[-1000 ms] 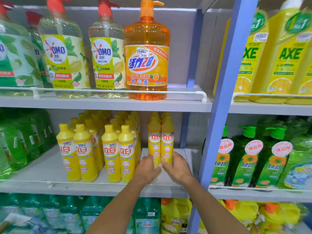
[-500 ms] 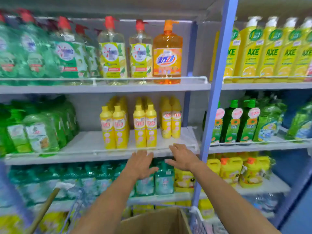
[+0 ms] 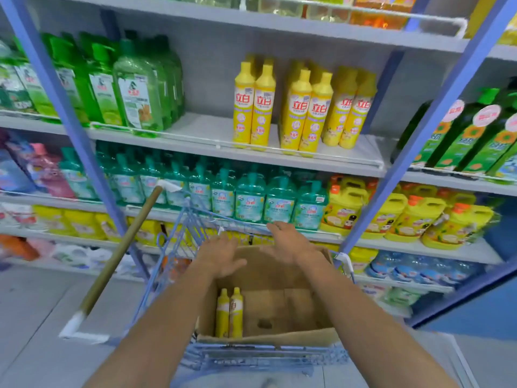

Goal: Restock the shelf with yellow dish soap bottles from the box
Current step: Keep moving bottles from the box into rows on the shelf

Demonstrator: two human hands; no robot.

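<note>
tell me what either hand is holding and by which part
Nothing is held: left hand and right hand hover open over the cardboard box, above its two yellow bottles.

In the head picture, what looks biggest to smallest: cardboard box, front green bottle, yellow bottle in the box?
1. cardboard box
2. front green bottle
3. yellow bottle in the box, seen steeply from above, so it may look shorter.

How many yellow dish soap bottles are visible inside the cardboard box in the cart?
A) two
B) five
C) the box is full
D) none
A: only two yellow bottles sit side by side at the left of the cardboard box; the rest of its floor is bare.
</note>
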